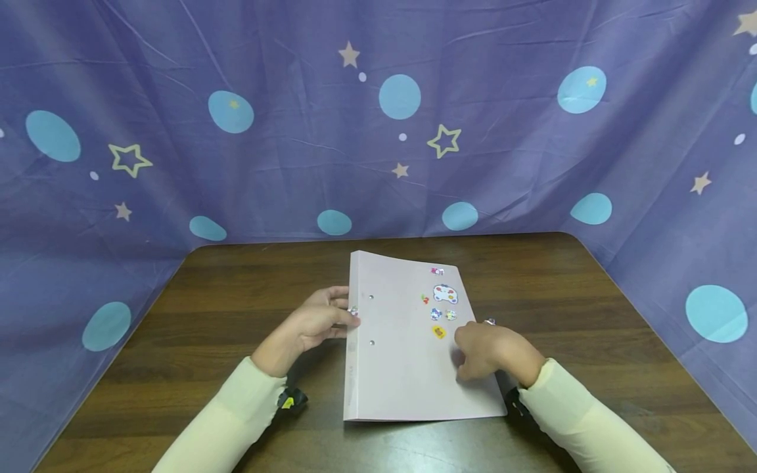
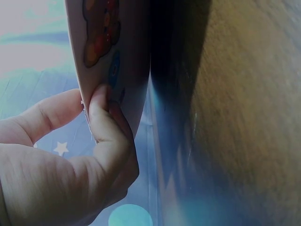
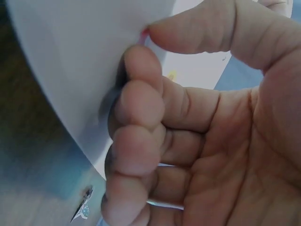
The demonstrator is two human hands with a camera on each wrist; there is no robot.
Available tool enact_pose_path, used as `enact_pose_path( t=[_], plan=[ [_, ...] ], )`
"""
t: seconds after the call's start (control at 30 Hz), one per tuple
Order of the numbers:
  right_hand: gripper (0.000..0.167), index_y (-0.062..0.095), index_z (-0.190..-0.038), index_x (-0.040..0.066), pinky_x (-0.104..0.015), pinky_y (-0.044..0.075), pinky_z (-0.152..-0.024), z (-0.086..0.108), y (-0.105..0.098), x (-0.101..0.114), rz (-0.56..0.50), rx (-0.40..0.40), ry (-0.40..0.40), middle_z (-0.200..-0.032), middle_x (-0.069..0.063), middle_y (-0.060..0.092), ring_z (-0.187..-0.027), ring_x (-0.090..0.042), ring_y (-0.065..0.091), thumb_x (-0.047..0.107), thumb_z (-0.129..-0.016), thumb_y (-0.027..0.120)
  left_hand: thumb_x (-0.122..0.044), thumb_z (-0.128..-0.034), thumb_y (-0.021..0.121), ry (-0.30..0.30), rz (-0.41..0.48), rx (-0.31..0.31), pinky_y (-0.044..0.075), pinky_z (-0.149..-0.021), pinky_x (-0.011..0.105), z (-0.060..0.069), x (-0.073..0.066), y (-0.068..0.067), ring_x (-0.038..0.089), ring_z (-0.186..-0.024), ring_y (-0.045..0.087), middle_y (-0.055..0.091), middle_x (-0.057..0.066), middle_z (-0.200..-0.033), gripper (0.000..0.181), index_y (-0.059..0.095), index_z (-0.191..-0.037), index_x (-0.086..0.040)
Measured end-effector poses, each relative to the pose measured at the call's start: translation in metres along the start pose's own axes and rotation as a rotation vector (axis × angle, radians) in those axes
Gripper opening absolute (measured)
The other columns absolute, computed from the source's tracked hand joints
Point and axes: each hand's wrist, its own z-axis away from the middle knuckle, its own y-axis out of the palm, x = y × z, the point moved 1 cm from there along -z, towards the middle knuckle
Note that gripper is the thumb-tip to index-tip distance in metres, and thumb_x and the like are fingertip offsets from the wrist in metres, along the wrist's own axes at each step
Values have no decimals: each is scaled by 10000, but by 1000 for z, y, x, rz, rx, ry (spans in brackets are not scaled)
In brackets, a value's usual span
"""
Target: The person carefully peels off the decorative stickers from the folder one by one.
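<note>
A pale pink-white file folder [image 1: 396,381] lies over the table with its spine toward my left hand [image 1: 319,322]. That hand grips the spine, thumb on top and fingers beneath. In the left wrist view the spine edge is raised off the table, and a brown bear sticker [image 2: 101,33] shows on the underside. On the cover are several stickers, among them a white one [image 1: 445,293] and a yellow one [image 1: 438,332]. My right hand [image 1: 491,351] is over the cover's right side, fingers curled. A tiny pink sticker [image 3: 144,36], partly hidden, appears pinched between thumb and index finger.
The brown wooden table [image 1: 236,289] extends around the folder. A small shiny scrap [image 3: 83,207] lies beyond the folder's edge in the right wrist view. Behind the table hangs a purple patterned curtain [image 1: 331,177].
</note>
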Motion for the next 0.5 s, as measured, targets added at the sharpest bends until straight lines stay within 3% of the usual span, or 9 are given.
enact_pose_path(
  t=[0.5],
  plan=[
    [205, 587, -757, 103, -430, 470, -646, 2, 1, 15, 125, -41, 8, -753, -29, 557, -687, -229, 508, 132, -787, 787, 138, -867, 643, 1, 8, 4, 573, -835, 394, 0, 0, -2, 221, -945, 658, 560, 259, -1320, 778, 264, -1543, 72]
  ],
)
